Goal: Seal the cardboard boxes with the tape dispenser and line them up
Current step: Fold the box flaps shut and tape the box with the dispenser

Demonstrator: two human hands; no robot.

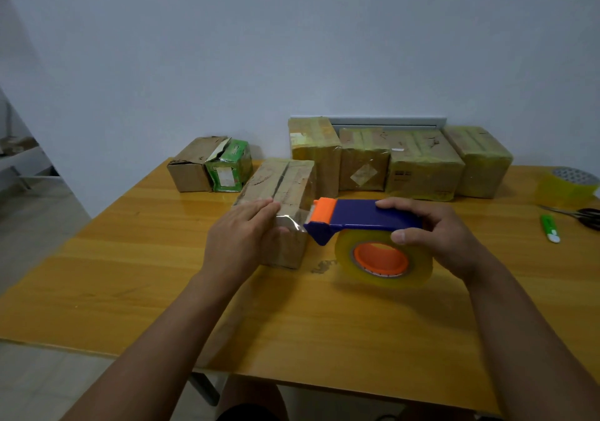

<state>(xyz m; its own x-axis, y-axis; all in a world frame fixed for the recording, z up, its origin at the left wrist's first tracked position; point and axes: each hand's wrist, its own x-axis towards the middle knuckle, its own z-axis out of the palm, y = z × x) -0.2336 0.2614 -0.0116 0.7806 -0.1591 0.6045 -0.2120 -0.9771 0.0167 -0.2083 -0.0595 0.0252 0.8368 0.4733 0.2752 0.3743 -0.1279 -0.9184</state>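
Gripping a blue and orange tape dispenser (363,222) by its top, fingers curled over the body and thumb on its near side, a person's right hand (431,235) holds it just above the wooden table (162,291). Just left of that hand, the dispenser's nose meets the near corner of a cardboard box (282,193), where clear tape (292,221) stretches. The left hand (240,235) lies flat, fingers straight, pressing the box's near edge. Beyond both hands, four taped boxes (399,161) stand in a row by the wall; two untaped boxes (211,164) sit beyond the left hand. Far right of the right hand lie a spare tape roll (565,187), scissors (584,216) and a green cutter (550,228).
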